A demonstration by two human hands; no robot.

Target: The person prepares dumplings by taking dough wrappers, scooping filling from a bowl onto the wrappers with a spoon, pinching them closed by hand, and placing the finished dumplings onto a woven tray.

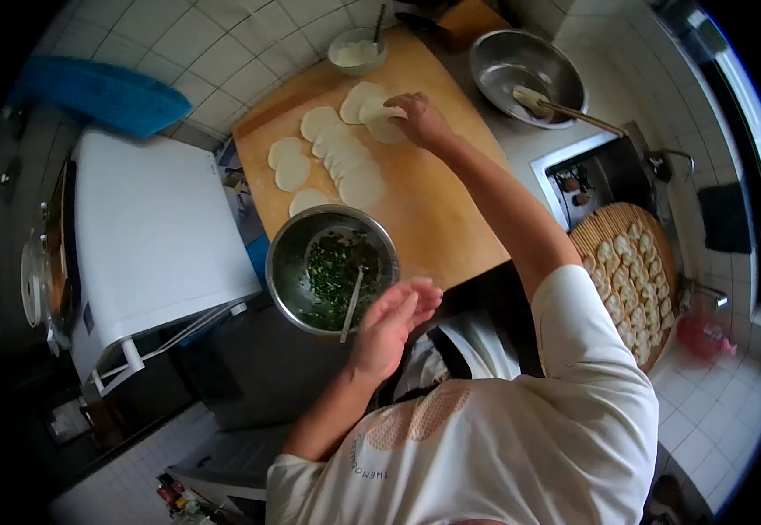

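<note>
Round dough wrappers (361, 182) lie overlapped in rows on the wooden board (433, 210). At the board's far side my right hand (421, 121) reaches over a wrapper (384, 125), its fingertips at that wrapper's edge; the fingers look curled together on it. My left hand (391, 325) is raised palm up beside the steel bowl, fingers apart from the thumb, with nothing in it. The steel bowl (284, 262) holds chopped green filling (332, 273) and a spoon (353, 306) leaning on its rim.
A small bowl of white stuff (357, 54) stands at the board's far edge. To the right are a steel basin (496, 66) with a wooden-handled tool, a sink (608, 175) and a woven tray (592, 234) of dumplings. A white appliance (157, 227) stands left.
</note>
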